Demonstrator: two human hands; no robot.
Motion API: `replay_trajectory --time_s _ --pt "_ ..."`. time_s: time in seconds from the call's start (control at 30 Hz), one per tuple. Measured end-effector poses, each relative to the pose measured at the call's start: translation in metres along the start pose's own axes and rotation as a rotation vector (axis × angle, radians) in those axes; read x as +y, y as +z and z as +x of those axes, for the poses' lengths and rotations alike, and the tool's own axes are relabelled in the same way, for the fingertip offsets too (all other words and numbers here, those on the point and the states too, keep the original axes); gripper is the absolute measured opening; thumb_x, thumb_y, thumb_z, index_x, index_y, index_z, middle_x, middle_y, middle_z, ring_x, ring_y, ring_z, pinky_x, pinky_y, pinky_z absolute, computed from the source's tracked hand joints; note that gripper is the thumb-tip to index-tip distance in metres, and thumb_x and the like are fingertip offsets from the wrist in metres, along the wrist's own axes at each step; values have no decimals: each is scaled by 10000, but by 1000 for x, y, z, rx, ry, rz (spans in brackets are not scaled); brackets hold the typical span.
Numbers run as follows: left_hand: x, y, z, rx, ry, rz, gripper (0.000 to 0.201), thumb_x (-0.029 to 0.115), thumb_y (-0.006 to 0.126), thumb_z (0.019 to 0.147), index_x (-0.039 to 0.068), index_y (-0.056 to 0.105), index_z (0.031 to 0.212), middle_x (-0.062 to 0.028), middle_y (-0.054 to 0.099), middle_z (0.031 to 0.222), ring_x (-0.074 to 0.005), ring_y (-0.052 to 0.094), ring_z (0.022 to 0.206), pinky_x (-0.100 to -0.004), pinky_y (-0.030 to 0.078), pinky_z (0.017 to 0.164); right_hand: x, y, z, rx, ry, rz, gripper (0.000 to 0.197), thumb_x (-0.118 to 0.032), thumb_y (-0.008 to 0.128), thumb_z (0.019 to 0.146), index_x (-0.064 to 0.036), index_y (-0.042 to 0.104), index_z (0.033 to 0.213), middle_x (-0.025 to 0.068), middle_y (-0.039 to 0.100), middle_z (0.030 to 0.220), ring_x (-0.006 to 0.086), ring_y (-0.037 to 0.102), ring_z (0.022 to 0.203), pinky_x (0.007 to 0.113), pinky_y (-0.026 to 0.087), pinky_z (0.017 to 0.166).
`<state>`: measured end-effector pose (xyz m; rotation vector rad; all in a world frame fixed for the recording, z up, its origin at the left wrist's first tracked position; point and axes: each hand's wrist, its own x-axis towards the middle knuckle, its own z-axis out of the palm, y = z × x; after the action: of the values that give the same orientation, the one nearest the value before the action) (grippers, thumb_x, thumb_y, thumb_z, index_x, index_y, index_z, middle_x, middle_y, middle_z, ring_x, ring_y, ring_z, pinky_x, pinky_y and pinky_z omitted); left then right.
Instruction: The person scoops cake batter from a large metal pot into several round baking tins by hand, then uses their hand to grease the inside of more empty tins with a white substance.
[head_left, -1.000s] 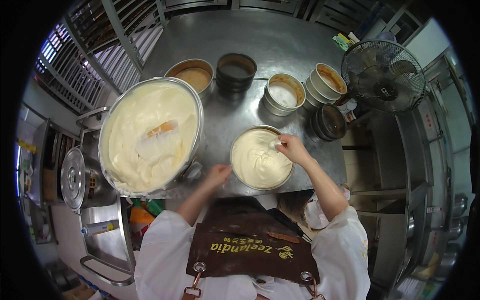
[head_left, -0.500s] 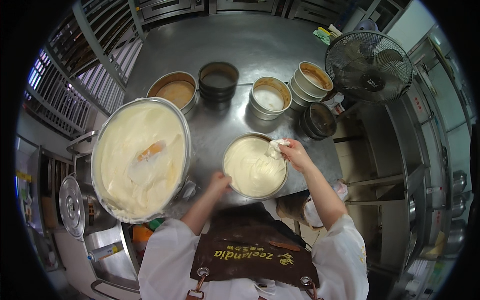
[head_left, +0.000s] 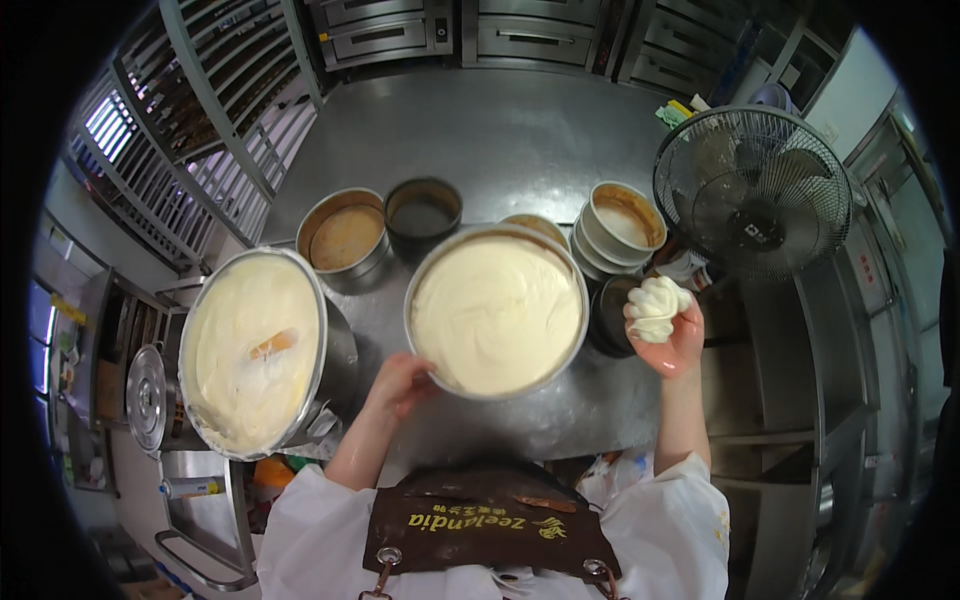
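Observation:
A round metal cake pan (head_left: 496, 388) filled with smooth, pale yellow batter (head_left: 497, 312) is in front of me. It looks raised above the steel table and hides most of a tin behind it. My left hand (head_left: 402, 384) has its fingers curled at the pan's lower left rim, partly hidden and slightly blurred. To the right of the pan, my right hand (head_left: 664, 325) is held up, palm toward me. Thick pale batter covers its curled fingers, so their exact shape is hard to see. A big metal bowl (head_left: 322, 330) of batter stands left, with an orange-tipped spatula (head_left: 273, 343) in it.
Behind the pan stand an open tin (head_left: 346, 262), a dark tin (head_left: 424, 246) and stacked light tins (head_left: 622, 250). At the right stands a black fan (head_left: 752, 190). The steel table (head_left: 450, 125) reaches back toward ovens (head_left: 540, 45). A slatted rack (head_left: 200, 130) is left.
The cake pan has come up closer and looks larger. My right hand has left the batter, moved right and turned palm toward me. The view has shifted, so the big bowl looks smaller.

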<state>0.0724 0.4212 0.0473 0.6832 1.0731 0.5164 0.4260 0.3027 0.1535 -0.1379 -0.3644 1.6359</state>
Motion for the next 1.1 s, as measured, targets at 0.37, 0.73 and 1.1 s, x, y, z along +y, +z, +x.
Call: replay_trajectory --time_s 0.37,0.73,1.1 --pt "160 138 213 -19 189 -222 191 -18 443 740 -77 474 919 -127 576 866 -311 630 835 -542 522 818 -79 -73 -33 189 -261 87 303 -316 418 848 -44 516 937 97 486 869 241 451 779 351 424 645" --pt "161 166 462 186 113 -287 384 18 513 786 -66 438 1153 -211 522 1096 -353 569 972 -550 497 791 -119 -130 -101 499 -440 98 175 -262 469 815 -99 531 802 44 478 768 195 443 716 290 409 634" --pt "130 149 355 109 736 377 298 239 555 901 -14 543 1057 -90 615 1001 -135 562 908 -266 467 726 -102 -112 -36 580 -310 27 189 -245 433 838 -70 493 800 72 466 755 211 428 683 315 399 600"
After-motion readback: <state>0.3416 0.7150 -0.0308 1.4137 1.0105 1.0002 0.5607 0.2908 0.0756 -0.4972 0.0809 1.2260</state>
